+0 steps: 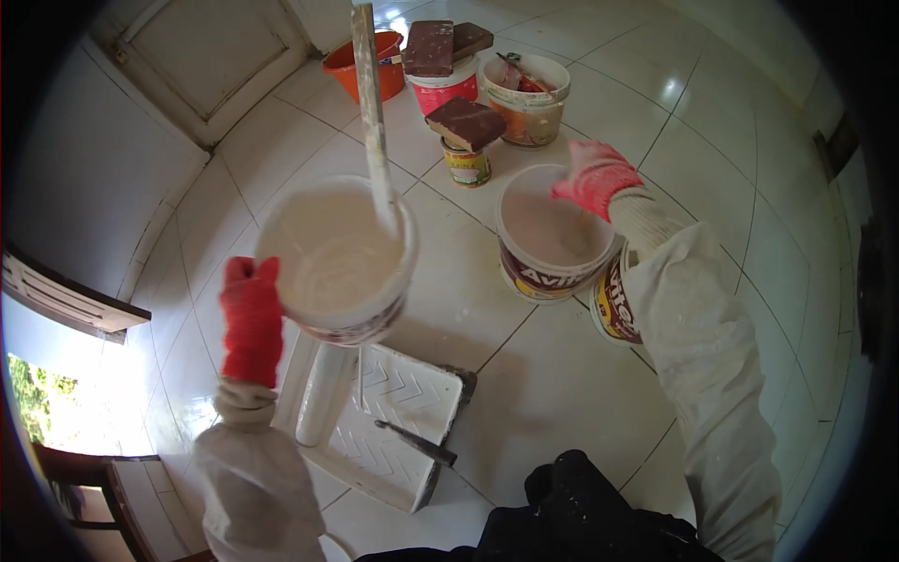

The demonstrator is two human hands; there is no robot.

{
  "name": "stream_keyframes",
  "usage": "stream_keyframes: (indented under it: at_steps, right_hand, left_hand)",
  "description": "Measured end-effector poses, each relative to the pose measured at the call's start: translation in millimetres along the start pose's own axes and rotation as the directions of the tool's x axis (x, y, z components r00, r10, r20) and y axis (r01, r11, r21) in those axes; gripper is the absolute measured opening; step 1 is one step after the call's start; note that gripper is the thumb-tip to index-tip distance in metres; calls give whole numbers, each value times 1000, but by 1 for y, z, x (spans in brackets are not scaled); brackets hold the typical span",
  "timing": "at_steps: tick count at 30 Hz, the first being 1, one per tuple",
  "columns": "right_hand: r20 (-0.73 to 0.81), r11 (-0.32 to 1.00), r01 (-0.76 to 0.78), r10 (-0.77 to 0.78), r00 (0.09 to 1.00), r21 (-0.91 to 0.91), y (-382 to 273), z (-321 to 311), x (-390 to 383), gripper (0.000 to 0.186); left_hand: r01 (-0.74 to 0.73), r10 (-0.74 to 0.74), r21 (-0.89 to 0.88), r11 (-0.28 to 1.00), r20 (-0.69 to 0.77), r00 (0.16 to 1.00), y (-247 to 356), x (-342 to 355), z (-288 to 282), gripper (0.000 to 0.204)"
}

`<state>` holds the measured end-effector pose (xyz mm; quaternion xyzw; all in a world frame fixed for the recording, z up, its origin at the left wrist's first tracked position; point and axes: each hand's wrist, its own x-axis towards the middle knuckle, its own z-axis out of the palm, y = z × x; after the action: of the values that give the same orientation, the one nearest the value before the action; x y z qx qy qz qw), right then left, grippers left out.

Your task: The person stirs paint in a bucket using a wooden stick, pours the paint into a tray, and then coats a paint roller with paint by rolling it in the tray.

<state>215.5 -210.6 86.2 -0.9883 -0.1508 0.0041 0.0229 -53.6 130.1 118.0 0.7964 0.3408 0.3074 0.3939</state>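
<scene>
White floor tiles (562, 375) are filling the frame, a panelled door at upper left. Your left hand (251, 323), red-gloved, is gripping a white paint bucket (337, 258) at centre left, fingers wrapped on its wall; one stir stick (373, 112) is standing in it. Your right hand (595, 178) is reaching over a second bucket (552, 248), its fingers unclear. One roller tray (384, 421) is lying below.
</scene>
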Motion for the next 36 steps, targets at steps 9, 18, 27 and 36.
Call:
stream_keyframes:
  at_steps: [9,18,27,36]
  right_hand:
    - [433,947,-102,-42,900,304,47,17,22,37]
    - [361,839,-208,16,933,502,38,13,8,27]
    - [237,914,-25,-79,968,404,-5,-14,0,27]
    - [-45,980,145,-140,989,139,-51,-92,-21,33]
  left_hand:
    - [413,-414,-258,873,53,909,-57,-49,123,27]
    - [544,-544,-586,600,200,815,-25,-108,128,50]
    - [814,-348,-476,333,740,576,42,-158,182,52]
    - [778,-340,-604,177,704,624,88,-154,180,55]
